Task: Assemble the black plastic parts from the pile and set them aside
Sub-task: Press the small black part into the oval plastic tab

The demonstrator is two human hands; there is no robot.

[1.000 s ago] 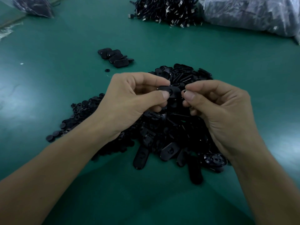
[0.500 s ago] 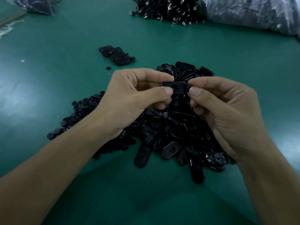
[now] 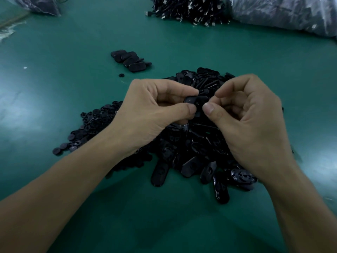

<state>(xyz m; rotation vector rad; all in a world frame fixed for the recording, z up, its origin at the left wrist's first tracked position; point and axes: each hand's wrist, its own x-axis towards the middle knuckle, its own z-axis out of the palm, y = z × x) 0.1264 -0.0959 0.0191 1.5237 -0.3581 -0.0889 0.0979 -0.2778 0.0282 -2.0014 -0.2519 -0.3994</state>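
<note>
A small black oval part, flat and slightly glossy, is held just above the pile of like pieces (on a green table). Its left end is pinched between the left hand's curled thumb and forefinger. Its right end is pinched by the right hand's curled fingertips.

I saw a green table. At its far edge lay a tangled heap of black cables with metal plugs, and just right of it a crinkled clear plastic bag. A second bag with dark contents sat far left, a white scrap near it.
</note>
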